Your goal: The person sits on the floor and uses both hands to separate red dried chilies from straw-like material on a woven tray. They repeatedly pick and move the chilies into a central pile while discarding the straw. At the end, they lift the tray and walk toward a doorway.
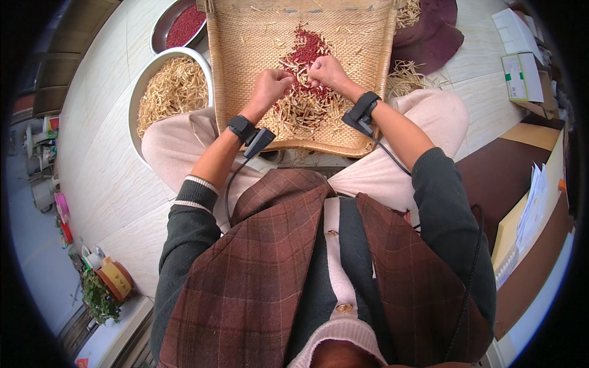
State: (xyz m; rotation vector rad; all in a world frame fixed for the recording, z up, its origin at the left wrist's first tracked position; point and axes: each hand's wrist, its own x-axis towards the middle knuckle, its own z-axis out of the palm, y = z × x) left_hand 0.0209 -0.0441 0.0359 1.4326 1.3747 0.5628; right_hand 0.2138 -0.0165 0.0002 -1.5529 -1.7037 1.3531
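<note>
My left hand (272, 87) is over the woven winnowing basket (248, 50), its thumb and fingers drawn together. Close by on the right, my right hand (330, 73) has its fingers curled in, knuckles up. Whether either hand pinches a pod is too small to tell. Between and beyond the hands lies a patch of dark red beans (306, 48) mixed with pale pod pieces. A heap of dry, split pods (306, 112) is on the near side of the basket, with a few red beans among them. Both wrists wear black straps with cabled devices.
To the left, a white basin (133, 103) holds dry pods, and a metal bowl (158, 32) beyond it holds red beans. Right of the basket are a maroon cloth (432, 41) and loose pods (405, 83) on the floor. Boxes (522, 76) stand at far right.
</note>
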